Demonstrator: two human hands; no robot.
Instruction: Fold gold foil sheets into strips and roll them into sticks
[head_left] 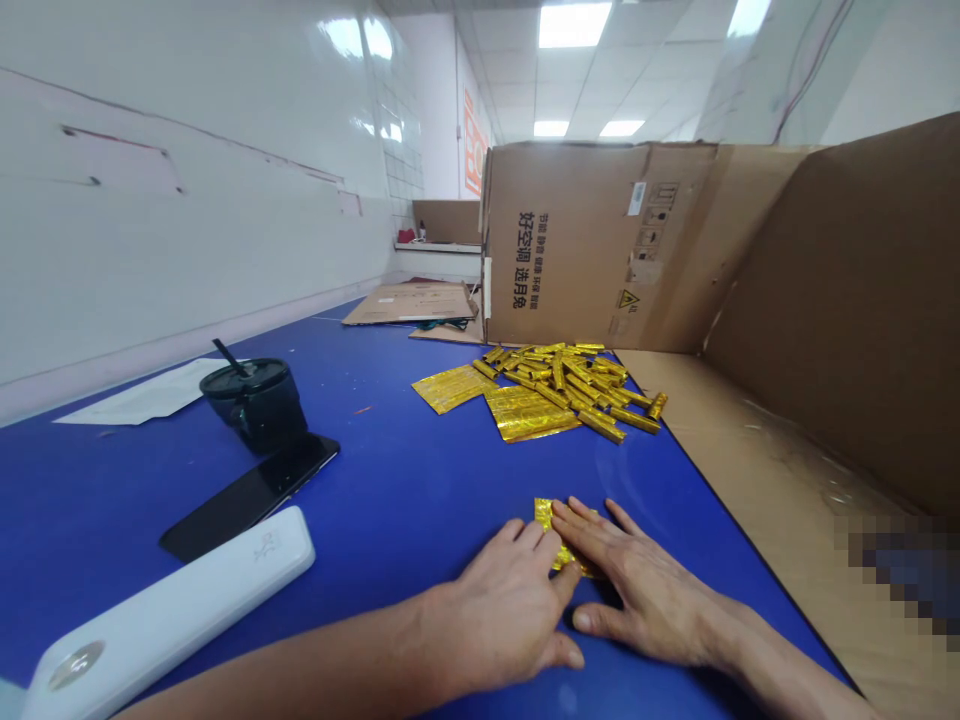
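Note:
A small sheet of shiny gold foil [543, 511] lies on the blue tabletop, mostly covered by my hands. My right hand [645, 585] rests flat over it, fingers stretched forward and thumb out to the side. From the left, my left hand [514, 600] presses at the sheet's near-left edge with its fingers curled in. The fingertips of that hand are partly hidden. Farther up the table are two flat gold foil sheets [529, 415], overlapping near their corners. Beside them lies a loose pile of narrow gold tubes [581, 375].
On the left are a white oblong device [180, 610], a black phone [247, 500], a dark lidded cup [259, 405] with a straw and a white paper [142, 395]. A large cardboard box [585, 240] stands behind the pile. Cardboard [750, 460] borders the table's right edge.

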